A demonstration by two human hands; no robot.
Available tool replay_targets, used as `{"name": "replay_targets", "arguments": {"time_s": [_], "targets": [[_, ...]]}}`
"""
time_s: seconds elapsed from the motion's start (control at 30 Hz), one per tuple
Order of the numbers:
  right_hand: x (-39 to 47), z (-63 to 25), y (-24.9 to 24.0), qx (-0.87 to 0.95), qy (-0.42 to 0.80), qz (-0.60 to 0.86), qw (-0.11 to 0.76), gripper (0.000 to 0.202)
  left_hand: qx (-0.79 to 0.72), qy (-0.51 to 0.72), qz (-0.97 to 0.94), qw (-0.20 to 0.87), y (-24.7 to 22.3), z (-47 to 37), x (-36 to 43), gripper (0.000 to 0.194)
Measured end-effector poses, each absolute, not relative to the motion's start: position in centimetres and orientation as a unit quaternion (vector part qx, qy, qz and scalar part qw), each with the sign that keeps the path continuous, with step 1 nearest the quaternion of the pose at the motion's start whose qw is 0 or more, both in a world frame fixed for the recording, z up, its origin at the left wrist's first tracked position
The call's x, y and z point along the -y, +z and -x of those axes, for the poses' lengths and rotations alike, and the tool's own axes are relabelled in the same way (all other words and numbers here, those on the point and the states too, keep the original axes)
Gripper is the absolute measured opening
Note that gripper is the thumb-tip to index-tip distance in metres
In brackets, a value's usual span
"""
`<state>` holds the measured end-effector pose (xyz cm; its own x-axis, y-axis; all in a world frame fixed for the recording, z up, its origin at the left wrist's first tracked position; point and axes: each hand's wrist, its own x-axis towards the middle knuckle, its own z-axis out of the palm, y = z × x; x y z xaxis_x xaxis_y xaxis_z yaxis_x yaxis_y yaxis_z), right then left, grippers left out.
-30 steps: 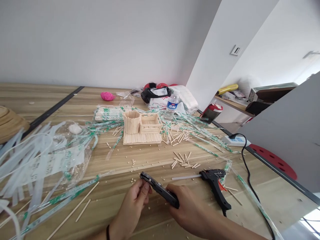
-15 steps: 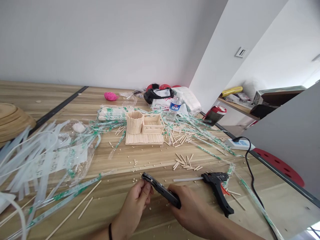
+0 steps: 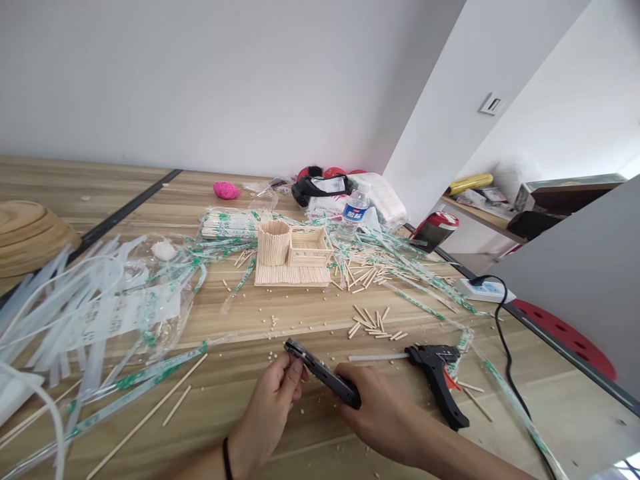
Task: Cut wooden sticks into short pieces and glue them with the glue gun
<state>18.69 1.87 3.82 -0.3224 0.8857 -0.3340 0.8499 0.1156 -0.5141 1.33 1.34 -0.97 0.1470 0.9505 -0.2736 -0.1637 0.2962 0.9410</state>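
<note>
Stick model, apparently assembled as far as a round cup (image 3: 273, 245) and a slatted crate (image 3: 310, 248) set side by side on a slatted base (image 3: 293, 276), standing on the surface (image 3: 215, 407) beyond the hands. Loose short sticks (image 3: 370, 317) and a wrapped stick bundle (image 3: 227, 227) appear unused. Right hand (image 3: 377, 408) grips a black hand tool (image 3: 324, 375); left hand (image 3: 270, 405) is pinched at its head, contents indistinct. Glue gun (image 3: 433, 360) lies unheld.

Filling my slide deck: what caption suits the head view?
Right hand grips a black tool, left hand near its tip; stick model beyond, glue gun to the right.
</note>
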Motion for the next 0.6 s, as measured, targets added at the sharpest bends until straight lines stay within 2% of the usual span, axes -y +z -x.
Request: {"name": "replay_targets", "arguments": {"time_s": [0.6], "targets": [[-2.0,-18.6,3.8,0.742,0.317,0.59,0.022,0.01,-0.498,0.422,-0.435,0.62,-1.9,-1.1,-1.3,0.046]]}}
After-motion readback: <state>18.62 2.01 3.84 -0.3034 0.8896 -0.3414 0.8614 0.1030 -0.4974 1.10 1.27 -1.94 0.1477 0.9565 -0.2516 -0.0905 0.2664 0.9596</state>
